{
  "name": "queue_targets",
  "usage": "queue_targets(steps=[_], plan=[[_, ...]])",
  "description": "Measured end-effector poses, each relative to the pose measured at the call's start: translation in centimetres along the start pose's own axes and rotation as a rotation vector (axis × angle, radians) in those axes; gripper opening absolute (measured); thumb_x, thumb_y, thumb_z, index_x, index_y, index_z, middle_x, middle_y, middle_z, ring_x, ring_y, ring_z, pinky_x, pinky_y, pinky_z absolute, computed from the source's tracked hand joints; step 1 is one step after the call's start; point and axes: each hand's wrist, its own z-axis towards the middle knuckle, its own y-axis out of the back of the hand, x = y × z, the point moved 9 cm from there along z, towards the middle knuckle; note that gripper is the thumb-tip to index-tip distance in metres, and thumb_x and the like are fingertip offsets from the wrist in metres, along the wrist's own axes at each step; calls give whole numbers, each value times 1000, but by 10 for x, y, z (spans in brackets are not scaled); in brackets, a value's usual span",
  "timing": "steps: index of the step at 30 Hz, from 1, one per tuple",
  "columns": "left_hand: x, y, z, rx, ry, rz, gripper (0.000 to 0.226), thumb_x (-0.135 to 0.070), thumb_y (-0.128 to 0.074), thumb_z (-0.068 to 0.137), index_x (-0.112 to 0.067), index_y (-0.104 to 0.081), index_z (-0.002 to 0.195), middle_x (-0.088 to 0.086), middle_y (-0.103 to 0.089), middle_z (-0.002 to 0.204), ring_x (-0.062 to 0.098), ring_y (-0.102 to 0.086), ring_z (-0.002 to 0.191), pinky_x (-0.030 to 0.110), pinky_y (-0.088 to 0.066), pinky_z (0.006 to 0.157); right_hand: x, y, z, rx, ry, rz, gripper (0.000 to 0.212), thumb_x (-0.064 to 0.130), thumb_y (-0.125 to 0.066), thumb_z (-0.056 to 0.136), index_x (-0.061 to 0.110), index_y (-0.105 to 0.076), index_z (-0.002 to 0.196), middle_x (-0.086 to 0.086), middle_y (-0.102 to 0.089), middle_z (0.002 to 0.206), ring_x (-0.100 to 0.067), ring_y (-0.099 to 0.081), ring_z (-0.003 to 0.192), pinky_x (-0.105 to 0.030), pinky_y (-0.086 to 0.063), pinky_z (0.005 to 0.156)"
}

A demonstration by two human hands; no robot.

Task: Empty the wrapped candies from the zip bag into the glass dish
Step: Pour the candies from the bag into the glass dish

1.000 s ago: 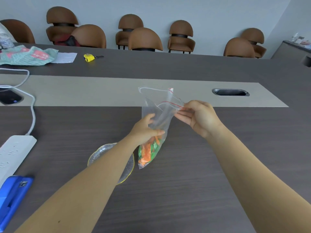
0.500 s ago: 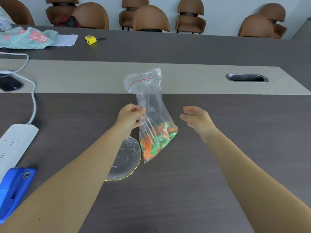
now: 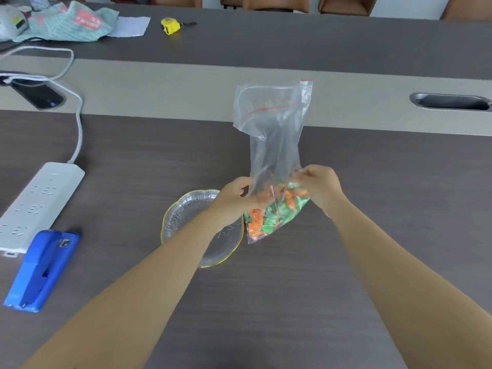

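Left hand (image 3: 234,198) and right hand (image 3: 318,186) both pinch the bag (image 3: 274,145) at mid-height, mouth up, zip looks parted. Candies (image 3: 271,211) bunched in its bottom corner, just right of the dish (image 3: 186,211) on the worktop (image 3: 346,262). I'd grip the base, tip the mouth low over the dish, pour slowly.
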Motion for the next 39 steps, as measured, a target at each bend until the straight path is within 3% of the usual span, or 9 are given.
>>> queue_targets(steps=[5, 10, 13, 19, 23, 26, 28, 36, 39], plan=[[3, 5, 5, -174, 49, -57, 13, -21, -60, 82, -9, -65, 79, -2, -64, 68, 20, -56, 74, 21, -37, 61, 2, 22, -10, -53, 77, -22, 30, 18, -55, 85, 18, -45, 57, 8, -46, 60, -10, -38, 53, -23, -31, 50], [-8, -3, -3, -157, 21, -112, 27, -29, -48, 90, -6, -61, 90, 13, -68, 98, 15, -51, 82, 7, -41, 57, 3, 36, -29, -45, 123, -25, 28, 18, -53, 85, 18, -43, 59, 1, -46, 60, -12, -38, 54, -23, -30, 52], [-12, -1, -16, -161, 11, -127, 27, -31, -43, 92, -18, -50, 69, 7, -65, 84, 17, -46, 75, 26, -39, 71, 9, 40, -43, -39, 153, 42, 28, 17, -52, 86, 17, -42, 60, -14, -53, 75, -21, -46, 69, -30, -36, 64], [-1, 14, -53, -80, 37, -166, 20, -32, -37, 95, -23, -49, 81, -9, -59, 49, 1, -39, 29, 15, -34, 41, 29, 21, -77, 23, 201, 7, 25, 17, -44, 90, 15, -41, 65, -1, -47, 63, -14, -43, 59, -26, -37, 59], [25, 34, -78, -38, 94, -218, 18, -30, -37, 95, -26, -51, 84, -3, -58, 68, 4, -57, 46, 16, -40, 44, 30, -9, -102, 44, 160, 11, 27, 19, -44, 91, 19, -40, 65, 0, -50, 62, -18, -49, 62, -29, -40, 62], [59, 49, -94, 17, 183, -209, 20, -33, -38, 94, -26, -54, 102, 4, -56, 87, 16, -51, 72, 26, -37, 61, 23, -44, -121, 101, 102, 37, 25, 22, -43, 91, 21, -40, 66, -4, -53, 67, -34, -59, 77, -40, -44, 67], [83, 61, -103, 29, 227, -189, 23, -35, -39, 93, -24, -55, 107, 6, -56, 88, 15, -49, 66, 26, -31, 61, 17, -66, -134, 118, 72, 55, 24, 22, -43, 91, 21, -40, 67, -4, -53, 66, -34, -58, 78, -42, -44, 69], [131, 87, -114, -59, 252, -96, 20, -34, -46, 91, -15, -53, 89, 4, -46, 74, 14, -33, 55, 24, -26, 52, -13, -117, -156, 13, -30, 52, 27, 22, -46, 89, 16, -35, 66, -4, -46, 69, -15, -40, 60, -25, -34, 52], [132, 92, -118, -94, 181, -112, 30, -41, -51, 86, -11, -52, 84, 9, -47, 78, 20, -41, 68, 26, -33, 58, -15, -118, -159, -15, -61, 155, 18, 22, -50, 88, 14, -41, 74, 5, -42, 68, -10, -43, 60, -12, -39, 42]])
